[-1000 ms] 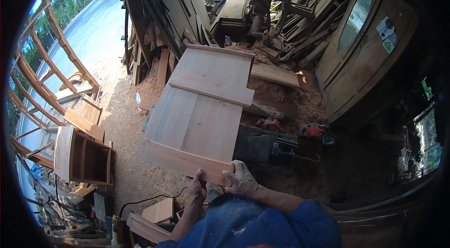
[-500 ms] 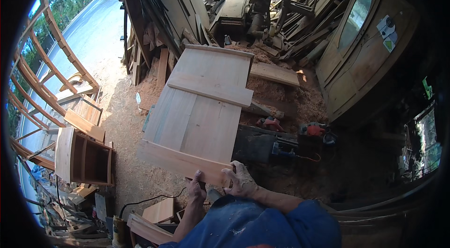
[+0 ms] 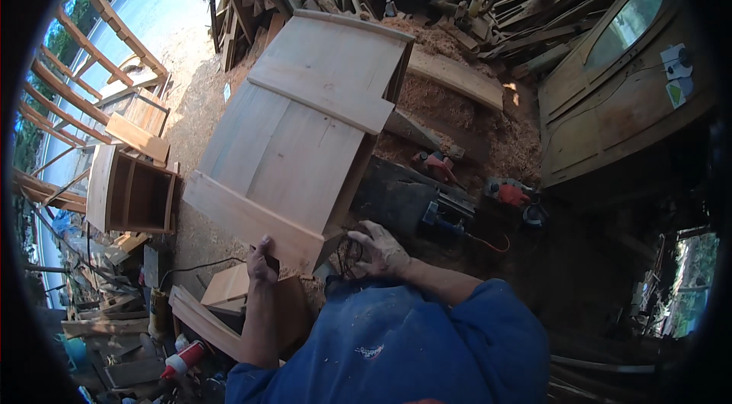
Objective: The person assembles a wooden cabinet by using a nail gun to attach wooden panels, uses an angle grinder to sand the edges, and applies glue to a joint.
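Observation:
In front of me lies a large pale wooden cabinet [image 3: 297,156], with a wide planked face upward. Across its near end rests a long flat board [image 3: 248,209], which overhangs the left side. My left hand [image 3: 262,265] grips this board's near edge, thumb on top and fingers hidden beneath. To the right of the board's corner, my right hand [image 3: 381,253] is off the wood with its fingers bent and apart. Something dark and thin lies behind those fingers, too unclear to name. Another board [image 3: 320,104] spans the cabinet's upper part.
Red power tools [image 3: 509,192] and a blue one [image 3: 441,219] sit at the right. A small open wooden cabinet [image 3: 141,194] stands left. By my left arm are loose boards [image 3: 202,320] and a red-and-white bottle [image 3: 183,360]. A door with an oval pane [image 3: 625,26] leans far right.
My right hand has let go of the board's right end and moved slightly down, its fingers spreading. The left hand keeps its hold, now further left in view. The whole view has tilted and shifted.

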{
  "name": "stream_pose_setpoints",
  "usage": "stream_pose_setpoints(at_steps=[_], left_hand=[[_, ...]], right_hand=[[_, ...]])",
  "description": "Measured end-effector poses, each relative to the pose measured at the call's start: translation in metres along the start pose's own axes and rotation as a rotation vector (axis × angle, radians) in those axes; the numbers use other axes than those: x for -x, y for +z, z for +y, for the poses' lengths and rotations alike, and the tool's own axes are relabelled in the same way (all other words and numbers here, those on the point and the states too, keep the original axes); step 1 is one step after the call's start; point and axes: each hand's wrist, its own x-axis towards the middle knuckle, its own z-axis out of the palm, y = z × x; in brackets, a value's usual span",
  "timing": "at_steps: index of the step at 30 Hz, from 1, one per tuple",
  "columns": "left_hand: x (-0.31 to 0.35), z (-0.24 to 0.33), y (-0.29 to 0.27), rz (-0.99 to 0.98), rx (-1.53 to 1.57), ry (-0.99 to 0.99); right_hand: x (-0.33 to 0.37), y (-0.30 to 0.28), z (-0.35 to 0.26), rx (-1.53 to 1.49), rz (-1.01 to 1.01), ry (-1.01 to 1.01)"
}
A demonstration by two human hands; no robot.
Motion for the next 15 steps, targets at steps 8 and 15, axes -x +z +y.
stream_pose_setpoints(at_steps=[8,15], left_hand=[[0.009,0.012,-0.014,0.105,-0.089,-0.084],[0.021,0.017,-0.021,0.152,-0.077,-0.113]], right_hand=[[0.108,-0.027,0.246,0.345,0.084,0.609],[0.144,-0.017,0.319,0.357,-0.040,0.699]])
